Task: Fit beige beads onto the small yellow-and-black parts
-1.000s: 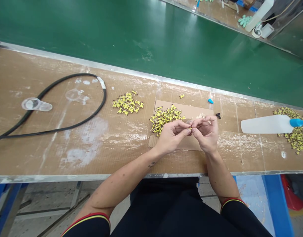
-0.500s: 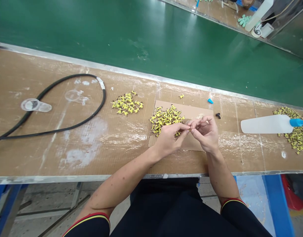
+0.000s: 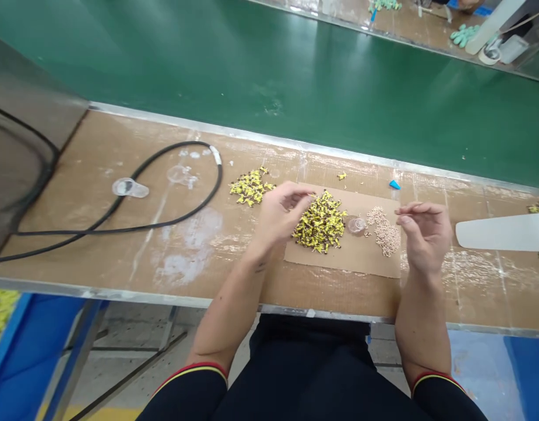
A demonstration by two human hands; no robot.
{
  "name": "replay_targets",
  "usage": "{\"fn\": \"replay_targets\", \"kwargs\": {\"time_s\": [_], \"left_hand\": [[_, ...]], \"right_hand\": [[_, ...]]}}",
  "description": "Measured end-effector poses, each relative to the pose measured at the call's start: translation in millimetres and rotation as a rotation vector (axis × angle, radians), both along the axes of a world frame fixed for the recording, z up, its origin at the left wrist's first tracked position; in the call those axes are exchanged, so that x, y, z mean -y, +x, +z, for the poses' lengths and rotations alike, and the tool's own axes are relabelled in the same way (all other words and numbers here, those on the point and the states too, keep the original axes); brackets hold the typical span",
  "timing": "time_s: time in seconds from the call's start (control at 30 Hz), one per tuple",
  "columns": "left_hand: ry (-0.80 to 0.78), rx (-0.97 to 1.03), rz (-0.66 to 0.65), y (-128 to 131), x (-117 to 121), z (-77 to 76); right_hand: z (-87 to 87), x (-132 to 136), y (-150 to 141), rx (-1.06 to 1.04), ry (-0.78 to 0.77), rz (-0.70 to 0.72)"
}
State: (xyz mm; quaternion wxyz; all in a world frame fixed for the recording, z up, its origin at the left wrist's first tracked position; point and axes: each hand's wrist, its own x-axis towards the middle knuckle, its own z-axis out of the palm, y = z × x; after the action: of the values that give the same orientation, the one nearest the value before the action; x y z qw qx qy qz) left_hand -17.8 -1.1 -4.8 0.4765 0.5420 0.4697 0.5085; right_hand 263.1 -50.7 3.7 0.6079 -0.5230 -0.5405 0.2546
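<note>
My left hand (image 3: 281, 213) hangs with curled fingers over the left end of a cardboard sheet (image 3: 339, 261), next to a heap of small yellow-and-black parts (image 3: 319, 223). My right hand (image 3: 425, 234) is raised at the sheet's right edge, thumb and forefinger slightly apart, and nothing shows in it. It is nearest to a heap of small beige beads (image 3: 385, 232). A small clear round cup (image 3: 357, 225) stands between the two heaps. Neither hand visibly holds a part.
A smaller yellow heap (image 3: 250, 187) lies left of the sheet, beyond it a black cable (image 3: 164, 219) and a clear plastic scoop (image 3: 129, 187). A white plastic scraper (image 3: 501, 231) lies right. A green conveyor belt (image 3: 269, 76) runs behind the bench.
My hands have come apart, left moving left and right moving right. The beads and clear cup they covered now show. The whole view has shifted as my head turned.
</note>
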Motion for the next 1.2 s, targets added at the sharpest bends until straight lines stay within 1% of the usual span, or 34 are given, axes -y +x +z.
{"fn": "replay_targets", "kwargs": {"time_s": [0.07,0.1,0.13,0.2,0.3,0.37,0.43,0.5,0.57,0.6,0.63,0.67,0.73,0.8,0.83,0.87,0.93,1.03,1.1,1.2], "left_hand": [[0.019,-0.138,0.134,-28.7,-15.0,-5.1],[0.001,-0.196,0.189,-41.6,-21.2,-8.4],[-0.018,-0.259,0.23,-52.5,-26.2,-12.0],[-0.041,-0.418,0.271,-66.4,-33.0,-19.2],[-0.038,-0.627,0.294,-71.2,-36.9,-25.8],[0.009,-0.705,0.333,-70.6,-37.2,-26.3],[0.088,-0.747,0.406,-71.2,-36.5,-24.2],[0.158,-0.739,0.491,-72.3,-34.7,-20.3],[0.206,-0.693,0.527,-71.2,-31.7,-15.2],[0.225,-0.67,0.501,-69.2,-29.9,-12.6],[0.241,-0.661,0.435,-66.2,-28.0,-10.2],[0.256,-0.671,0.33,-62.2,-26.1,-8.3],[0.276,-0.735,0.062,-52.9,-22.7,-7.0],[0.273,-0.83,-0.185,-43.6,-20.3,-9.8],[0.259,-0.875,-0.275,-39.6,-19.5,-12.5],[0.239,-0.914,-0.337,-36.2,-18.9,-15.7],[0.193,-0.969,-0.401,-31.6,-18.7,-21.7],[0.164,-0.995,-0.399,-29.3,-20.1,-25.7],[0.161,-0.996,-0.386,-28.9,-21.3,-24.3],[0.152,-0.977,-0.374,-28.2,-22.4,-19.6]], "right_hand": [[-3.1,-4.0,10.6,0.079,0.003,-0.058],[-4.4,-5.1,14.3,0.119,-0.005,-0.07],[-5.4,-5.5,17.1,0.165,-0.019,-0.077],[-6.3,-4.9,21.2,0.268,-0.05,-0.1],[-6.3,-2.8,27.8,0.432,-0.082,-0.179],[-6.2,-2.2,34.0,0.502,-0.105,-0.238],[-5.8,-2.7,41.1,0.531,-0.149,-0.263],[-4.8,-3.9,47.6,0.561,-0.212,-0.238],[-3.6,-5.3,52.7,0.629,-0.284,-0.146],[-3.2,-5.9,54.4,0.671,-0.317,-0.076],[-3.3,-6.6,55.7,0.71,-0.347,0.005],[-4.0,-7.2,56.6,0.742,-0.37,0.086],[-7.0,-8.6,57.3,0.792,-0.398,0.215],[-11.8,-10.2,57.2,0.833,-0.408,0.278],[-14.5,-11.1,56.8,0.85,-0.409,0.289],[-17.2,-12.1,56.3,0.865,-0.41,0.295],[-21.9,-14.1,54.8,0.889,-0.413,0.3],[-26.2,-16.0,51.9,0.923,-0.432,0.321],[-27.1,-15.9,49.6,0.951,-0.448,0.326],[-25.8,-14.0,46.3,0.992,-0.467,0.291]]}}
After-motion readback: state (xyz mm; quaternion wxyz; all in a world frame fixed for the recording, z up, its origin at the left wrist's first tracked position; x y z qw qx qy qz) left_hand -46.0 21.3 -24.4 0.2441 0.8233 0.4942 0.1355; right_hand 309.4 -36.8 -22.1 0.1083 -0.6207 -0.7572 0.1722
